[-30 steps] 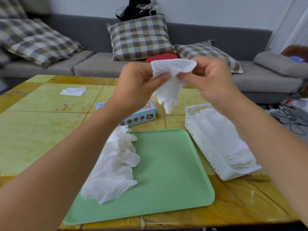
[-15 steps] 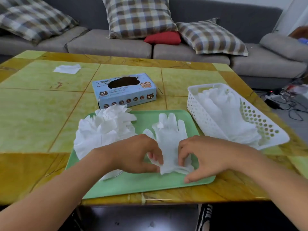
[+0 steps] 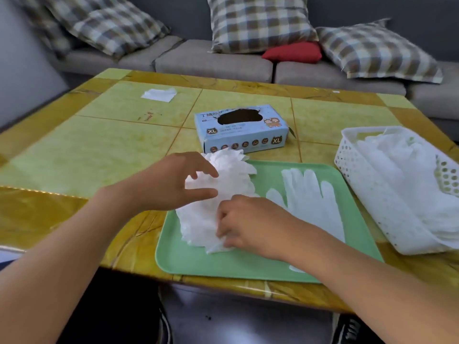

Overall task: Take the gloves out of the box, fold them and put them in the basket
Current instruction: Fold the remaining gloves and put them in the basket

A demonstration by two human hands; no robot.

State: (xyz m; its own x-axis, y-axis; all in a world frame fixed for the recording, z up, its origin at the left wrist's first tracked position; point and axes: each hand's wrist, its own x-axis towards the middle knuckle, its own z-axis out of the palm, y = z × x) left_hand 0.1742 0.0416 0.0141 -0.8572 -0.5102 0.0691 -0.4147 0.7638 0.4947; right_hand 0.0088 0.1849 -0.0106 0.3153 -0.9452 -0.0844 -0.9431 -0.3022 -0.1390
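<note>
The tray (image 3: 248, 266) is pale mint green; the pile of gloves (image 3: 223, 194) on it is white, as is the single flat glove (image 3: 315, 199); the box (image 3: 242, 130) is light blue with a black oval opening and dark XL badges; the basket (image 3: 367, 194) is white, pierced with round holes; the table (image 3: 87, 150) shows yellow-green tiles bordered in marbled amber; the sofa (image 3: 216, 63) is grey; its cushions (image 3: 260, 21) are checked brown, blue and cream; one small cushion (image 3: 293, 53) is red.

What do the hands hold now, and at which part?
The right hand pinches the near edge of the glove pile. The left hand holds nothing.
</note>
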